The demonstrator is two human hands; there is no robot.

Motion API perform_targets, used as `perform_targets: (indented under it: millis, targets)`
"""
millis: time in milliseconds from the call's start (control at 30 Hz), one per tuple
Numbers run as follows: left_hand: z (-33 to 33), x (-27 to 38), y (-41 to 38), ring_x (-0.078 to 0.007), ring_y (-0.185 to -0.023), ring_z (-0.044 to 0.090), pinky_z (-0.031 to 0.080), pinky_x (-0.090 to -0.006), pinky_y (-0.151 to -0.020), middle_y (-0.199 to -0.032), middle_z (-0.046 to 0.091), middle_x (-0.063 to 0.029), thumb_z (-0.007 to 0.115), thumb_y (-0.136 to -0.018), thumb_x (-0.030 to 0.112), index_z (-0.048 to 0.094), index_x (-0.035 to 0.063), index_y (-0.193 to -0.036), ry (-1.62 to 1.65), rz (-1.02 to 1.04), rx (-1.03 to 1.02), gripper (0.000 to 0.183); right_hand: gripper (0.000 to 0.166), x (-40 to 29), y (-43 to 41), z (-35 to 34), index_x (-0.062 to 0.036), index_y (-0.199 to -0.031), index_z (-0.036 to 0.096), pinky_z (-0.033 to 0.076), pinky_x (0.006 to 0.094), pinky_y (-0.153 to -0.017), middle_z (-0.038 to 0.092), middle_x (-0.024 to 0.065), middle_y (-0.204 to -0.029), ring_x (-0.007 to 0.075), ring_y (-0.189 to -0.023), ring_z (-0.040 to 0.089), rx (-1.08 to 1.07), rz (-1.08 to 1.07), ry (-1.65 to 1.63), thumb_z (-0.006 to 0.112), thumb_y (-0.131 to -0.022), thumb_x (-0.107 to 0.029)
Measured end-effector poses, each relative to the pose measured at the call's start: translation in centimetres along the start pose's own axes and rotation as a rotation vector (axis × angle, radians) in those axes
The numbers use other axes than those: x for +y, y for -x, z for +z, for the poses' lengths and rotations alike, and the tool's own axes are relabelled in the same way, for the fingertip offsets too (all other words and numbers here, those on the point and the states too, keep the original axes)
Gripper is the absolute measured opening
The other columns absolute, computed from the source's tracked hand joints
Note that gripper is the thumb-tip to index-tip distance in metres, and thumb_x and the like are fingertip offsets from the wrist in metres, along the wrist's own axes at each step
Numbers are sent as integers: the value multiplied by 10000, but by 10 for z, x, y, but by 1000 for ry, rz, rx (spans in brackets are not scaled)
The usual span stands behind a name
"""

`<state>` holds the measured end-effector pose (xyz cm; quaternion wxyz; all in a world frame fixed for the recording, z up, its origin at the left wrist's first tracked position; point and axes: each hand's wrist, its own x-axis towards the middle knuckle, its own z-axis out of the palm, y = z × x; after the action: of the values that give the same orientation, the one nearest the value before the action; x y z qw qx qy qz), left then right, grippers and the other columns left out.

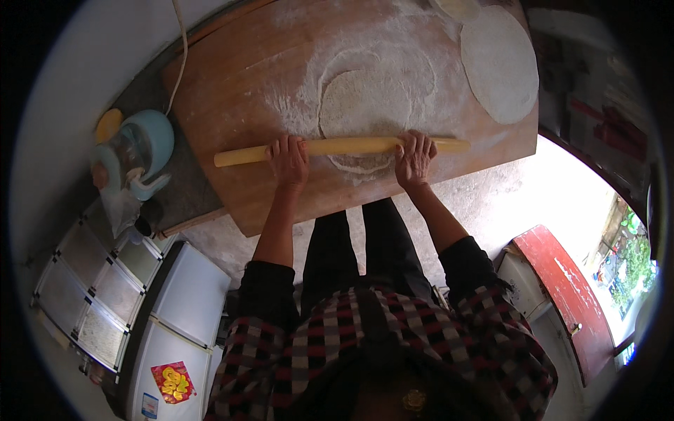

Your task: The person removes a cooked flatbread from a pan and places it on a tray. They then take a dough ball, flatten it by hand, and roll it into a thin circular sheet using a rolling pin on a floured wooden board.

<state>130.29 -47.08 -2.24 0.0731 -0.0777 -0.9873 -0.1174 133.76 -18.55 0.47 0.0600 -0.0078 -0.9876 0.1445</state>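
A long wooden rolling pin point(353, 146) lies across the near part of a round sheet of dough point(363, 100). My left hand point(289, 163) is closed over the pin left of the dough, some way in from its end. Near the other end, my right hand point(415, 158) grips the pin, fingers curled over the top. The dough shows on both sides of the pin, and its near edge almost reaches the front of the floured wooden board point(221, 94). Flour rings and smears surround it.
A larger flattened dough sheet point(500, 68) lies at the board's right end, beside part of another pale round item point(457, 8). Left of the board stand a light-blue appliance point(150, 142) with a cord and a plastic bag point(120, 208). A refrigerator point(189, 284) and red door point(568, 300) flank me.
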Motion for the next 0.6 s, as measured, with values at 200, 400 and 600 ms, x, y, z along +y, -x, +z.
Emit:
perform_targets:
  millis: [200, 400, 600]
  targets:
    - [10, -8, -123, -355, -873, 560, 435, -463, -748, -945, 580, -155, 560, -921, 221, 557, 56, -872, 70, -172, 49, 172, 202, 7, -114, 9, -55, -943, 584, 401, 441, -781, 569, 123, -951, 325, -913, 545, 53, 8, 32, 549, -899, -249]
    - [17, -18, -139, -363, -814, 560, 429, -487, -749, -890, 589, -179, 537, -939, 237, 569, 49, -870, 183, -222, -290, 202, 286, 10, -122, 16, -43, -1047, 535, 394, 448, -855, 548, 141, -1034, 331, -976, 522, 181, 161, 55, 577, -907, -289]
    - [-3, -2, -16, -311, -864, 545, 394, -432, -750, -914, 558, -109, 561, -904, 205, 547, 91, -840, 83, 43, 16, 132, 222, 10, -2, 3, -106, -1019, 568, 316, 442, -932, 550, 123, -1023, 314, -988, 508, 33, -6, -43, 532, -897, -287]
